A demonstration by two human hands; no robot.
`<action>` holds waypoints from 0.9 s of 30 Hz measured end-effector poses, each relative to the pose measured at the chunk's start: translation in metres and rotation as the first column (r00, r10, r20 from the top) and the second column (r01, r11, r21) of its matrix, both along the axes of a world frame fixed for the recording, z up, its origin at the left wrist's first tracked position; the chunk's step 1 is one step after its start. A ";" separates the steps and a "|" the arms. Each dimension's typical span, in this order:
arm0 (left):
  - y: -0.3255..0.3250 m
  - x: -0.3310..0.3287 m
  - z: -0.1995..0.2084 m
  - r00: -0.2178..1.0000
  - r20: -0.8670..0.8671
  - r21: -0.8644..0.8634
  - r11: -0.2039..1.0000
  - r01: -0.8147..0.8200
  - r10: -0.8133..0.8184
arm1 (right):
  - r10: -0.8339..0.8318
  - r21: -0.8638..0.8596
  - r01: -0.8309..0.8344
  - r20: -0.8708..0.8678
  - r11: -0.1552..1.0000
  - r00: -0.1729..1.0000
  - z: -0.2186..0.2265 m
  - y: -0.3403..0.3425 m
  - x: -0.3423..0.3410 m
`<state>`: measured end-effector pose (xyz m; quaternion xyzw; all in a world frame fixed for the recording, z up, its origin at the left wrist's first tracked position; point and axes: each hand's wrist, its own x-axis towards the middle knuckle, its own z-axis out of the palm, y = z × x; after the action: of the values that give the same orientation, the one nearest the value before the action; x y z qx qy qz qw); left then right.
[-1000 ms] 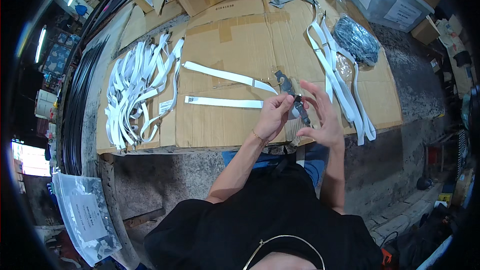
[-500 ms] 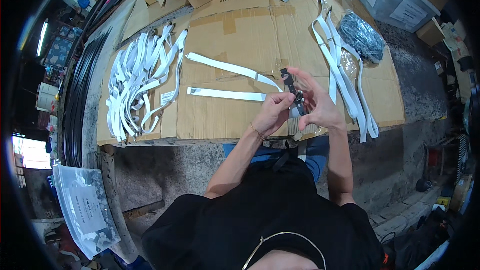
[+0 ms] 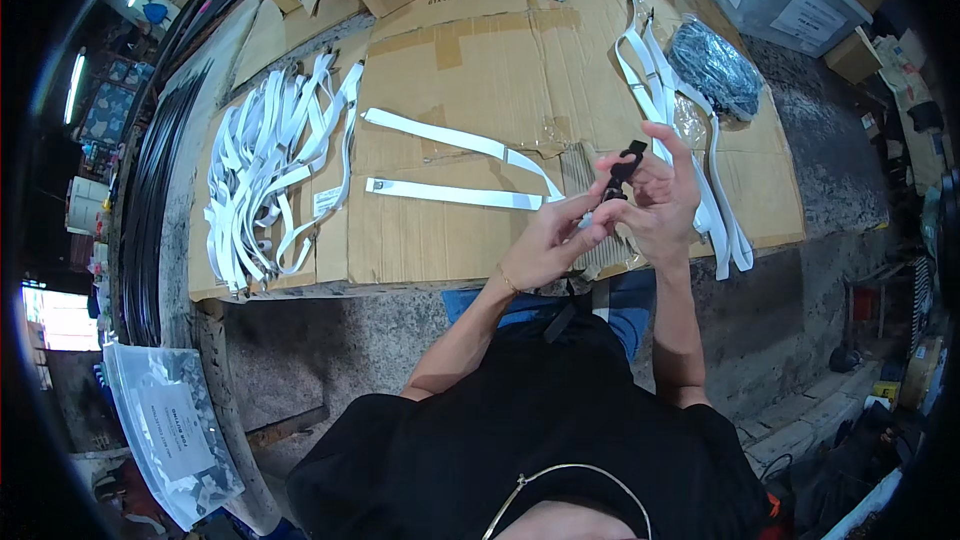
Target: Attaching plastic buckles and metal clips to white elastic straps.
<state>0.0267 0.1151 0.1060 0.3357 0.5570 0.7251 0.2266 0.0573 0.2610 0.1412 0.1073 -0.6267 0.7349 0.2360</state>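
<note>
Fingers of the left hand [image 3: 545, 240] pinched at the lower end of a small black clip [image 3: 626, 168]; the right hand [image 3: 665, 210] has its thumb at that same end and a curled finger against the clip, index raised clear. Clip is held up between the hands, above the counter [image 3: 840, 175]. Change from half a second ago: right hand was spread around the clip; it has now closed in, and the clip's upper end leans right rather than left. Reads as both hands now sharing the hold while the clip is turned. Just beyond the left hand, a white strap [image 3: 440, 132] lies bent on a cardboard sheet [image 3: 450, 90], ends pointing left; whether it joins the clip is hidden by the fingers. Farther out: strap pile [image 3: 265, 170] at left, loose straps [image 3: 662, 85] at right, a plastic-wrapped dark bundle [image 3: 712, 70] beside them, then a clear bin [image 3: 760, 2].
</note>
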 end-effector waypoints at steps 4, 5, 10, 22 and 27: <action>0.003 0.009 0.012 0.982 -0.129 -0.214 0.963 -0.164 0.138 | -0.054 -0.013 0.054 -0.060 0.998 0.997 -0.006 -0.002 0.004; 0.004 0.009 0.013 0.957 -0.227 -0.201 0.953 -0.225 0.178 | -0.069 0.002 0.069 -0.057 0.998 0.996 -0.007 -0.003 0.006; 0.004 0.010 0.016 0.892 -0.371 -0.159 0.929 -0.334 0.257 | -0.052 -0.026 0.051 -0.055 0.998 0.997 -0.010 -0.006 0.012; -0.003 0.008 0.030 0.936 -0.333 -0.142 0.975 -0.170 0.114 | -0.060 0.032 0.059 0.015 0.998 0.998 -0.003 0.008 0.033; -0.012 -0.009 0.020 0.941 0.152 0.011 0.952 0.305 -0.303 | 0.070 -0.045 -0.069 0.016 0.997 0.997 0.004 0.004 0.038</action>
<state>0.0177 0.1029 0.1262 0.3598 0.4840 0.7015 0.3797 0.0951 0.2646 0.1454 0.1174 -0.6083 0.7572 0.2071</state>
